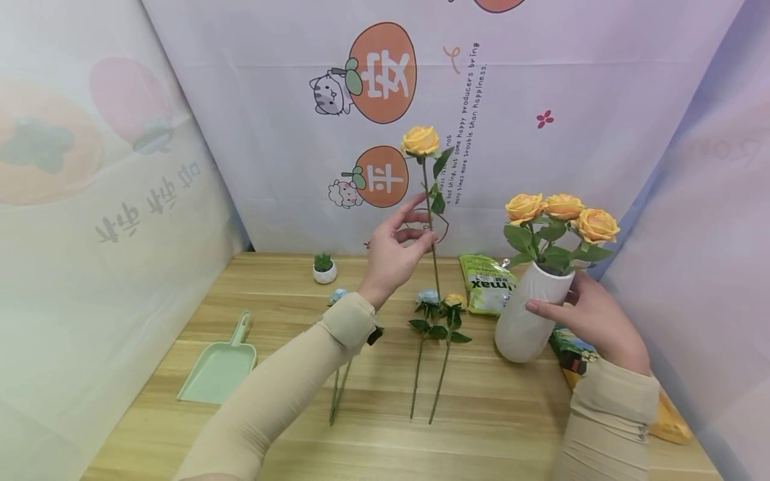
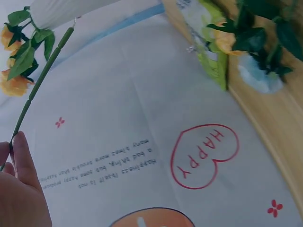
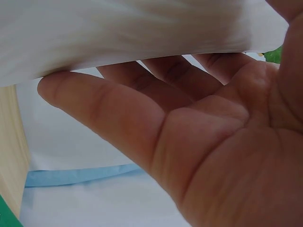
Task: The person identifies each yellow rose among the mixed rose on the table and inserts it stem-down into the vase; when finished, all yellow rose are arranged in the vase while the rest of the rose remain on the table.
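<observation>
Between thumb and fingers, my left hand [image 1: 397, 250] pinches the green stem of a yellow rose [image 1: 420, 141], held upright above the table. The lower end of that stem [image 2: 45, 71] points toward the vase in the left wrist view. My right hand [image 1: 601, 317] grips a white vase [image 1: 526, 321] near its neck, thumb on the front and fingers behind. The vase leans, its mouth tipped to the right. Several yellow roses [image 1: 562, 207] with green leaves stand in it. In the right wrist view the thumb [image 3: 104, 106] lies against the white vase wall.
On the wooden table [image 1: 481, 427] lie a blue rose [image 1: 428, 297], a yellow rose [image 1: 455, 302] and more stems [image 1: 339, 394] partly behind my left arm. A green dustpan [image 1: 219, 371] and small potted plant [image 1: 325, 268] stand left. A green packet [image 1: 486, 284] lies behind the vase.
</observation>
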Demonstrator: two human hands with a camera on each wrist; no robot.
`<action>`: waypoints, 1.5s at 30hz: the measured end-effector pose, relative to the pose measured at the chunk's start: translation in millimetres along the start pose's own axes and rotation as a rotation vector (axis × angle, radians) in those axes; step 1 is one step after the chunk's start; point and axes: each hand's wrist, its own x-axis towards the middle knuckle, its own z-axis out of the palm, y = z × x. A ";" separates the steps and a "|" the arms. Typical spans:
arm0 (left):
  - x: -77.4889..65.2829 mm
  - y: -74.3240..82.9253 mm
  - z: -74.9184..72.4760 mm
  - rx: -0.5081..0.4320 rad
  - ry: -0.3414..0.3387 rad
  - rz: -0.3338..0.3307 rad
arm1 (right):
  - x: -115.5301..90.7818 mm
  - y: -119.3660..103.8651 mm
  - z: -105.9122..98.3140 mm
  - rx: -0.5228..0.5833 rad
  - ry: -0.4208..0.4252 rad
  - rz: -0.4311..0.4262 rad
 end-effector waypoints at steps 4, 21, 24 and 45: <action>12.7 11.0 16.0 -0.074 0.017 0.058 | 0.1 0.0 -0.1 0.008 0.007 -0.009; 47.0 44.7 92.8 -0.224 0.016 0.140 | 2.3 3.9 1.4 0.027 0.009 0.000; 48.8 45.3 102.3 -0.217 0.020 0.132 | 2.8 4.9 1.5 0.032 0.014 -0.010; 47.6 30.6 136.0 -0.148 0.033 0.140 | 2.2 4.3 1.3 0.040 0.019 -0.017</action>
